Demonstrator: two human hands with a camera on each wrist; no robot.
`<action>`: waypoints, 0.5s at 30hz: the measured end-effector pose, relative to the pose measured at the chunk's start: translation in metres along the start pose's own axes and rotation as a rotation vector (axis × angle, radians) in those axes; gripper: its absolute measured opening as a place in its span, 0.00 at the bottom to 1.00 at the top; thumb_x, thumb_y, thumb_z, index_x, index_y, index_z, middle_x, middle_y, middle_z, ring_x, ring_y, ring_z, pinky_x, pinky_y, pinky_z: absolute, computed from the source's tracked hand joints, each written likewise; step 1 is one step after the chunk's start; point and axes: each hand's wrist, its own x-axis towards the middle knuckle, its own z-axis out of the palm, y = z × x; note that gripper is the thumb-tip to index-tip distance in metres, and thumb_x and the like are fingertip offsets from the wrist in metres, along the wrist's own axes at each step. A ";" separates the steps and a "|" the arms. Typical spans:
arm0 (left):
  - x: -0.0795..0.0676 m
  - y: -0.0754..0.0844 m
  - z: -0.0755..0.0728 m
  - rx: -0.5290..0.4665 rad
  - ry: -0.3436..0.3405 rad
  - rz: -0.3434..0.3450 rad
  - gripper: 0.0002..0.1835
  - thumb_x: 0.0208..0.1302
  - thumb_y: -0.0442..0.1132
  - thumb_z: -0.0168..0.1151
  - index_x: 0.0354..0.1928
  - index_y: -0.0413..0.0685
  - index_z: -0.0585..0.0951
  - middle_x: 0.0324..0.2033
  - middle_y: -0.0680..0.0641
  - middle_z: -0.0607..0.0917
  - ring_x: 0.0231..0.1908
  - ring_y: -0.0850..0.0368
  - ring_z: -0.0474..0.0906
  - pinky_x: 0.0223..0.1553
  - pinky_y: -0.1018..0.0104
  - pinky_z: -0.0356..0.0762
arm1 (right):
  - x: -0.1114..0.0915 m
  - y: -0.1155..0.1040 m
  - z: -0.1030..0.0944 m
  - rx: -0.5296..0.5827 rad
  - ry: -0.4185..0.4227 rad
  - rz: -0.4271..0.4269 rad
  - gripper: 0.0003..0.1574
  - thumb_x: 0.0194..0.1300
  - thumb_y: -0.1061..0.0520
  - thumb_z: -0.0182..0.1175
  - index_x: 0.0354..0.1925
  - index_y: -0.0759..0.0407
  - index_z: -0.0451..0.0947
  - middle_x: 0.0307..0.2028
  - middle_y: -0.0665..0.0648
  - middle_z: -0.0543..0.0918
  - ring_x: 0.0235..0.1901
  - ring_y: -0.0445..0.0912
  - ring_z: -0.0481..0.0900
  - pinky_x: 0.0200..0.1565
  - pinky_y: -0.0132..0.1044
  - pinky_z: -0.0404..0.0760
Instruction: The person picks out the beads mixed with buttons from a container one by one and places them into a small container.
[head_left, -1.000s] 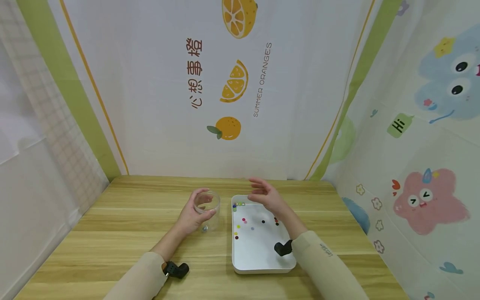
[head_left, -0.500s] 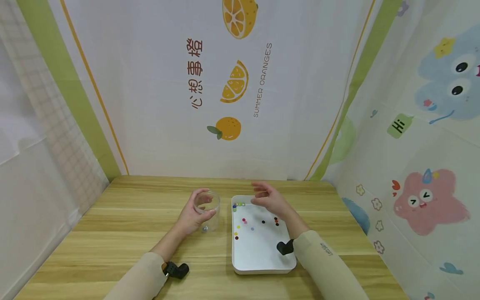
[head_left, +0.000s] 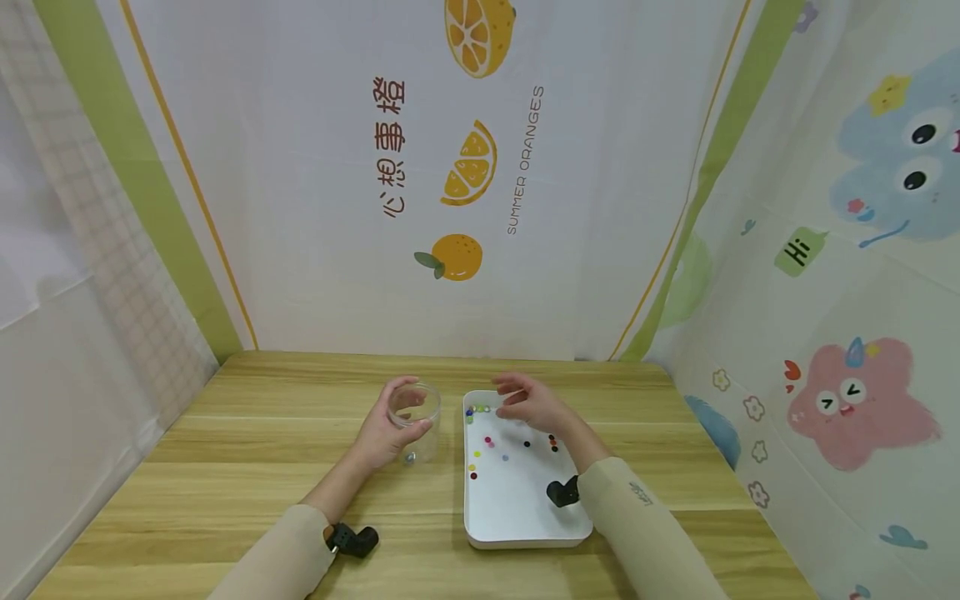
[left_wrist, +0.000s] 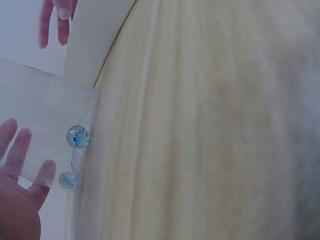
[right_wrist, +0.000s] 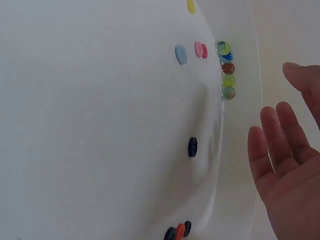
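I log a wood-grain surface (head_left: pixel 247 450); past its far edge I see a white orange-printed cloth (head_left: pixel 315 250) with green borders (head_left: pixel 146 183), past its right edge a cartoon-printed sheet (head_left: pixel 847 300).

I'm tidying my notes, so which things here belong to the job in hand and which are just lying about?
Likely in the job:
clear jar, held by the left hand
marbles in the jar
white tray, by the right hand
marbles along the tray wall

Probably just lying about:
buttons scattered in the tray

Narrow gap between jar (head_left: pixel 427 445) and tray (head_left: pixel 517 510); tray wall (left_wrist: pixel 94 37) bars low sideways passage.
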 end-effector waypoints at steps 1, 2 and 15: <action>0.000 0.000 0.000 -0.001 0.001 0.000 0.41 0.67 0.27 0.74 0.77 0.43 0.64 0.66 0.22 0.78 0.68 0.31 0.75 0.70 0.31 0.70 | 0.001 0.000 0.001 -0.002 -0.003 0.006 0.35 0.70 0.60 0.75 0.72 0.46 0.79 0.66 0.61 0.83 0.56 0.50 0.83 0.54 0.49 0.87; 0.000 0.000 0.000 -0.002 0.002 -0.001 0.41 0.66 0.27 0.74 0.77 0.43 0.65 0.66 0.22 0.78 0.68 0.31 0.75 0.71 0.31 0.70 | 0.001 0.000 0.002 -0.005 -0.006 0.011 0.35 0.70 0.60 0.75 0.72 0.46 0.80 0.65 0.60 0.84 0.55 0.50 0.83 0.54 0.49 0.87; 0.001 -0.001 0.000 -0.007 0.001 -0.002 0.42 0.66 0.27 0.74 0.77 0.40 0.64 0.66 0.24 0.79 0.68 0.32 0.76 0.70 0.31 0.71 | 0.004 0.004 0.012 -0.075 0.006 0.060 0.24 0.74 0.59 0.72 0.65 0.48 0.85 0.58 0.57 0.86 0.51 0.51 0.82 0.41 0.40 0.85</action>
